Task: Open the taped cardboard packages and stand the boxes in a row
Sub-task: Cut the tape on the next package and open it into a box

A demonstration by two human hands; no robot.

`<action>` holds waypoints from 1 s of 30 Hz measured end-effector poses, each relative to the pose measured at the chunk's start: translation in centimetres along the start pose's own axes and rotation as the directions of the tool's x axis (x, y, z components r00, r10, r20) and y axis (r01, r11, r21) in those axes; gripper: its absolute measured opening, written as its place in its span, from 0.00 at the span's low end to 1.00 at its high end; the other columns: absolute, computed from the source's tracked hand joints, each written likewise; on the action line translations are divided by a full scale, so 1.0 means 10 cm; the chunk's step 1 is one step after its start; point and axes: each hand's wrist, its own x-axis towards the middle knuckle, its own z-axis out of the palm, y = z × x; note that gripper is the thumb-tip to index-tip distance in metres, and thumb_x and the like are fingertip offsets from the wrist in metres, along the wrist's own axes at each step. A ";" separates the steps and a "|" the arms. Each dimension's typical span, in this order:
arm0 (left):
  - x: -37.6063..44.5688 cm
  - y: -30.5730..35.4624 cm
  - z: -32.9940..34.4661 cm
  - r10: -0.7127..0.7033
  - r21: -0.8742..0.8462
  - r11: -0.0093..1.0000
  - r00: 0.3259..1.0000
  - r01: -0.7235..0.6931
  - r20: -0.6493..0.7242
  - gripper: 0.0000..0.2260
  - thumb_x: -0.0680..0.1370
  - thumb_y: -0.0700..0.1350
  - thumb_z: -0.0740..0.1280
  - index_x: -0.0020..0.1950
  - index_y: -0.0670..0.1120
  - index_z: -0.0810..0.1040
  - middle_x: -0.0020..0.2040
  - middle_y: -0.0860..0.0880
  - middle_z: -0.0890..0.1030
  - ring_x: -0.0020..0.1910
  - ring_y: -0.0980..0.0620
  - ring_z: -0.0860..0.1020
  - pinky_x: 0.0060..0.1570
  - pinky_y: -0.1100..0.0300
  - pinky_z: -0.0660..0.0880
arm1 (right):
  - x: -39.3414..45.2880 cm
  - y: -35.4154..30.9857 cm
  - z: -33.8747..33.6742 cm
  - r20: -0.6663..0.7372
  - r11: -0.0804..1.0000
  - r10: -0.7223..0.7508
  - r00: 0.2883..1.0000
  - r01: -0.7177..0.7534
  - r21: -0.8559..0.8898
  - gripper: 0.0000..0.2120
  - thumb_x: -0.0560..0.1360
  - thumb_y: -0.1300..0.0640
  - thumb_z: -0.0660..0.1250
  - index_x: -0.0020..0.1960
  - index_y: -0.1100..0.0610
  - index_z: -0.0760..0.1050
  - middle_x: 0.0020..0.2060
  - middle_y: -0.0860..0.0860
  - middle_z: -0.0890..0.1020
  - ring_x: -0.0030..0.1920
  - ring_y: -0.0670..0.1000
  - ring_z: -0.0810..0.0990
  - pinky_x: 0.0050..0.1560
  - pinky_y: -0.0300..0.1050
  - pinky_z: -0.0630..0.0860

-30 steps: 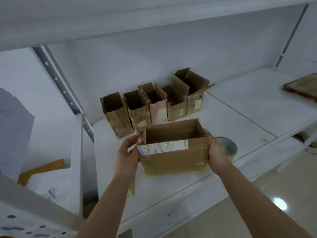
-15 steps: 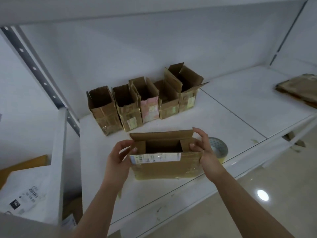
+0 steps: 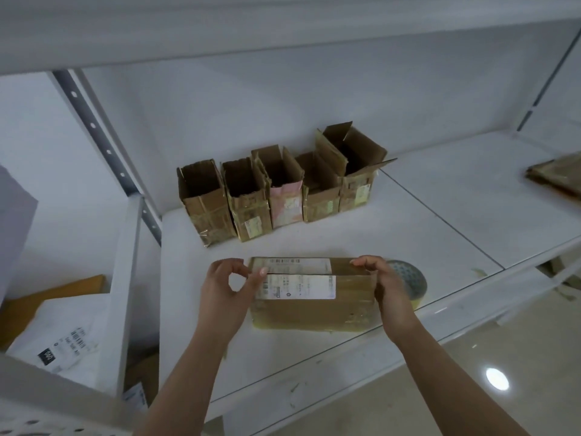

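A brown cardboard box (image 3: pixel 311 306) with a white shipping label rests on the white shelf (image 3: pixel 393 243) near its front edge, its top flaps folded down flat. My left hand (image 3: pixel 231 287) holds its left end, thumb and fingers pinching the top edge. My right hand (image 3: pixel 382 284) grips its right end with fingers curled over the top. Behind it, several opened cardboard boxes (image 3: pixel 283 187) stand upright in a row against the back wall, flaps up.
A roll of tape (image 3: pixel 408 278) lies on the shelf just right of my right hand. A flattened brown package (image 3: pixel 556 176) lies at the far right. White parcels (image 3: pixel 59 335) sit in the lower-left bay beyond a metal upright (image 3: pixel 103 143).
The box was open at the top with its flaps up; its flaps are now folded down shut. Both hands moved up onto the top edges. The view shifted slightly.
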 end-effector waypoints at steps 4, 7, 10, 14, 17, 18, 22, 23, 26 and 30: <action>0.01 0.05 0.09 -0.028 0.119 0.993 1.000 0.028 0.004 0.10 0.76 0.50 0.71 0.51 0.47 0.74 0.57 0.51 0.71 0.55 0.52 0.71 0.43 0.71 0.65 | -0.05 -0.03 -0.03 0.026 0.992 -0.069 0.997 0.072 -0.108 0.11 0.77 0.51 0.63 0.48 0.57 0.80 0.47 0.49 0.83 0.50 0.47 0.80 0.48 0.37 0.76; -0.01 0.12 0.11 0.053 0.244 0.969 0.999 -0.049 -0.009 0.13 0.76 0.47 0.71 0.58 0.47 0.73 0.60 0.49 0.71 0.62 0.46 0.70 0.57 0.56 0.70 | -0.05 0.01 -0.03 0.032 0.932 -0.166 0.986 0.168 -0.322 0.01 0.78 0.59 0.68 0.48 0.54 0.79 0.47 0.48 0.81 0.51 0.48 0.78 0.49 0.36 0.75; -0.04 0.26 0.14 0.272 0.344 0.899 0.961 -0.271 0.049 0.16 0.77 0.44 0.69 0.65 0.48 0.74 0.69 0.48 0.71 0.71 0.45 0.65 0.72 0.45 0.62 | -0.01 0.03 -0.04 0.035 0.880 -0.190 0.981 0.186 -0.436 0.02 0.77 0.58 0.69 0.48 0.52 0.78 0.47 0.46 0.82 0.54 0.50 0.78 0.54 0.46 0.75; -0.08 0.34 0.34 0.274 0.440 0.774 0.868 -0.455 0.415 0.24 0.83 0.58 0.46 0.78 0.54 0.59 0.80 0.53 0.55 0.79 0.50 0.47 0.75 0.50 0.41 | -0.01 -0.05 -0.06 0.109 0.799 -0.234 0.966 0.256 -0.544 0.02 0.78 0.56 0.68 0.49 0.51 0.78 0.47 0.42 0.81 0.54 0.46 0.77 0.56 0.45 0.73; -0.06 0.24 0.43 0.209 0.587 0.636 0.845 -0.500 0.493 0.37 0.72 0.62 0.28 0.80 0.57 0.51 0.81 0.52 0.49 0.80 0.49 0.44 0.76 0.50 0.41 | 0.04 -0.21 -0.16 0.124 0.776 -0.142 0.982 0.189 -0.601 0.08 0.80 0.54 0.63 0.58 0.49 0.78 0.55 0.42 0.78 0.57 0.45 0.74 0.57 0.36 0.70; -0.04 0.22 0.44 0.211 0.592 0.632 0.846 -0.500 0.489 0.38 0.71 0.62 0.27 0.80 0.58 0.51 0.81 0.52 0.49 0.80 0.49 0.44 0.76 0.50 0.42 | 0.06 -0.26 -0.23 0.086 0.795 -0.104 0.991 0.135 -0.592 0.10 0.81 0.57 0.62 0.60 0.50 0.76 0.57 0.44 0.78 0.59 0.46 0.74 0.58 0.34 0.70; -0.03 0.20 0.44 0.242 0.572 0.644 0.844 -0.508 0.478 0.37 0.73 0.62 0.29 0.79 0.57 0.54 0.80 0.51 0.52 0.80 0.49 0.47 0.76 0.51 0.43 | 0.13 -0.35 -0.52 0.029 0.605 0.092 0.995 -0.033 -0.796 0.16 0.77 0.59 0.63 0.64 0.52 0.72 0.60 0.51 0.77 0.65 0.54 0.74 0.70 0.51 0.66; -0.04 0.20 0.44 0.244 0.573 0.644 0.846 -0.506 0.473 0.37 0.73 0.62 0.30 0.79 0.57 0.55 0.80 0.51 0.53 0.80 0.48 0.47 0.76 0.51 0.44 | 0.11 -0.32 -0.56 0.021 0.471 0.178 0.984 -0.067 -0.880 0.20 0.74 0.55 0.64 0.66 0.52 0.69 0.62 0.51 0.75 0.66 0.55 0.72 0.71 0.51 0.63; -0.06 0.22 0.45 0.254 0.586 0.638 0.854 -0.501 0.454 0.36 0.74 0.61 0.31 0.79 0.57 0.56 0.80 0.50 0.54 0.80 0.48 0.49 0.76 0.51 0.45 | 0.04 -0.10 -0.62 0.032 0.072 0.276 0.961 0.013 -0.997 0.29 0.70 0.56 0.65 0.71 0.54 0.63 0.66 0.52 0.71 0.70 0.55 0.66 0.73 0.47 0.53; -0.06 0.22 0.46 0.249 0.581 0.645 0.856 -0.496 0.453 0.35 0.74 0.62 0.31 0.79 0.57 0.55 0.80 0.50 0.53 0.80 0.49 0.48 0.76 0.52 0.43 | 0.03 0.02 -0.63 0.038 -0.129 0.021 0.999 0.041 -0.991 0.23 0.74 0.62 0.61 0.68 0.50 0.70 0.62 0.49 0.78 0.66 0.51 0.73 0.72 0.43 0.54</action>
